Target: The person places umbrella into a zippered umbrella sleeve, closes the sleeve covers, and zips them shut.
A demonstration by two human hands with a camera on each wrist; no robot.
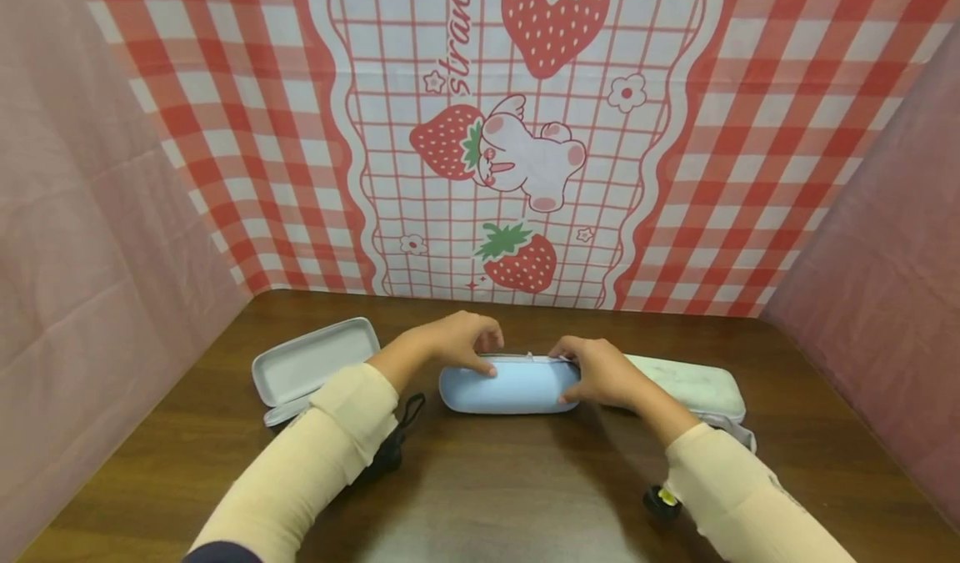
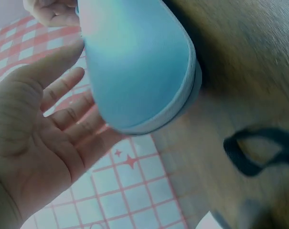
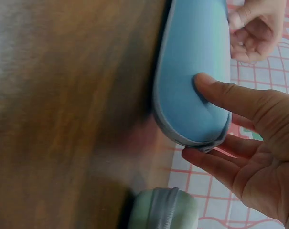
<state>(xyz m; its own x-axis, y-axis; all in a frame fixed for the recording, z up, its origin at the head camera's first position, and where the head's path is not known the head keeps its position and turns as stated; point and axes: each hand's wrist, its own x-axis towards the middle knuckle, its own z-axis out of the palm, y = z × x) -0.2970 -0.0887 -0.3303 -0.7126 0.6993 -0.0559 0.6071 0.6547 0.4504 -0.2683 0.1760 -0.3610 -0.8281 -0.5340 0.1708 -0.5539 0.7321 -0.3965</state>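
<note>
A light blue zippered hard case (image 1: 517, 392), like a glasses case, lies closed on the table between both hands. My right hand (image 1: 600, 371) grips its right end. In the right wrist view the thumb (image 3: 208, 86) presses the lid while the fingers reach around the zipped edge. At the left part of the case, my left hand (image 1: 461, 342) has its thumb at the lid's back edge. The left wrist view shows the other left fingers (image 2: 80, 117) extended behind the case. A zipper pull (image 1: 529, 354) shows at the back edge.
A grey case (image 1: 318, 363) stands open at the left. Beside the left forearm lies a black object with a strap (image 1: 411, 413). A pale green case (image 1: 690, 384) sits at the right, and a small black item with a yellow flower (image 1: 663, 500) is near the right sleeve.
</note>
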